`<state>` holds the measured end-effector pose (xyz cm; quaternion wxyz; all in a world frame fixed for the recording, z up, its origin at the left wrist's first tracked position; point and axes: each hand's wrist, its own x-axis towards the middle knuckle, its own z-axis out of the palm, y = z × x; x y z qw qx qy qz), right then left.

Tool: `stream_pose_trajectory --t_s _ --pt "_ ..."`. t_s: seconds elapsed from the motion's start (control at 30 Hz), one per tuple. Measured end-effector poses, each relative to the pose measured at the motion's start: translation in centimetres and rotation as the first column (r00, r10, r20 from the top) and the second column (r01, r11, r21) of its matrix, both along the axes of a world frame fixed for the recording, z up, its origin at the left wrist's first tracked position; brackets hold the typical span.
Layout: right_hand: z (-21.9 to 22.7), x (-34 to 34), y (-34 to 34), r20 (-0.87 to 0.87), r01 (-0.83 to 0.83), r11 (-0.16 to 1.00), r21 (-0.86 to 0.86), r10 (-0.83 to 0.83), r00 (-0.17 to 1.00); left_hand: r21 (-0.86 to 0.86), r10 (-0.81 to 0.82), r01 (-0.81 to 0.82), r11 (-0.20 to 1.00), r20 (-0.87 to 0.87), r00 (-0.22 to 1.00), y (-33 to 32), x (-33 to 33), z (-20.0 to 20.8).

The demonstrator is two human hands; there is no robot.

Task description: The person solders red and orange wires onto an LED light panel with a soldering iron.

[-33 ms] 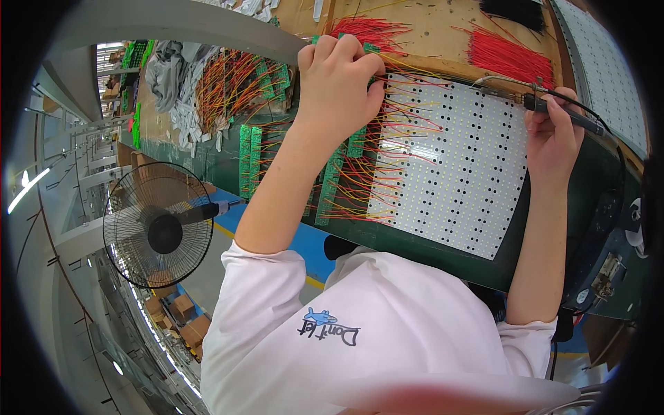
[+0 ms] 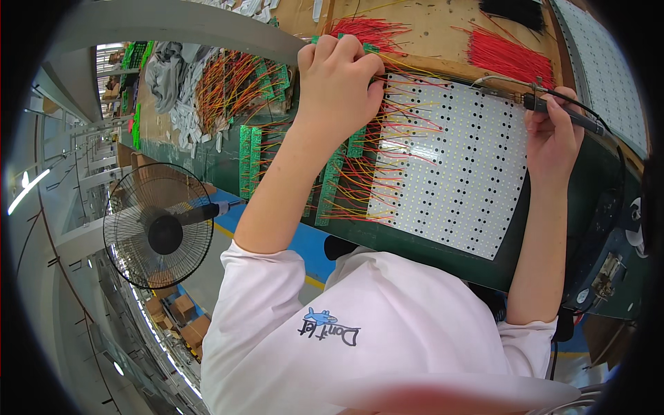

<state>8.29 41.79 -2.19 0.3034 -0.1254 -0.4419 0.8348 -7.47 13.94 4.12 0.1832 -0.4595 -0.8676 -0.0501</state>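
Observation:
My left hand [image 2: 341, 86] reaches over the far end of the green circuit boards [image 2: 332, 187], its fingers curled in and its thumb bent. A bit of green board shows at each side of the fingertips, but what they grip is hidden. Red and yellow wires [image 2: 408, 128] fan out from the boards. They overlie the left edge of a white LED panel [image 2: 470, 159] dotted with small lights and black spots. In my right hand [image 2: 555, 135] is a soldering iron [image 2: 577, 119], closed in the fingers near the panel's far right corner, its tip pointing left.
Red wire bundles [image 2: 508, 55] and black wires [image 2: 515, 12] lie on a wooden board [image 2: 429, 31] at the back. More wired boards [image 2: 235, 86] are heaped at left. A fan [image 2: 164, 232] stands beside the green bench [image 2: 449, 259]; a blue soldering unit [image 2: 591, 259] sits at right.

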Motion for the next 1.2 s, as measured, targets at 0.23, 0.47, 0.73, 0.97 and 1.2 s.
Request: stream_pose_trajectory --t_s 0.23,0.47,0.73,0.97,1.2 --pt "0.0 0.1 0.2 -0.007 -0.004 1.000 0.006 0.004 1.000 0.093 -0.157 0.151 0.984 0.063 0.986 0.0 -1.0 0.2" --pt "0.0 0.0 0.0 -0.001 -0.002 1.000 0.003 0.002 1.000 0.266 -0.335 0.278 0.923 0.204 0.920 -1.5 -2.4 0.2" --pt "0.3 -0.3 -0.1 0.014 0.003 1.000 -0.020 -0.002 1.000 0.375 -0.377 0.228 0.899 0.395 0.838 -1.8 -2.6 0.0" --pt "0.1 0.1 0.2 -0.002 -0.005 1.000 0.001 0.005 1.000 0.363 -0.452 0.317 0.876 0.394 0.800 1.7 -1.0 0.0" --pt "0.7 0.2 -0.8 0.028 0.080 0.996 0.028 -0.081 0.996 0.376 -0.433 0.278 0.884 0.431 0.792 2.3 -1.3 -1.7"
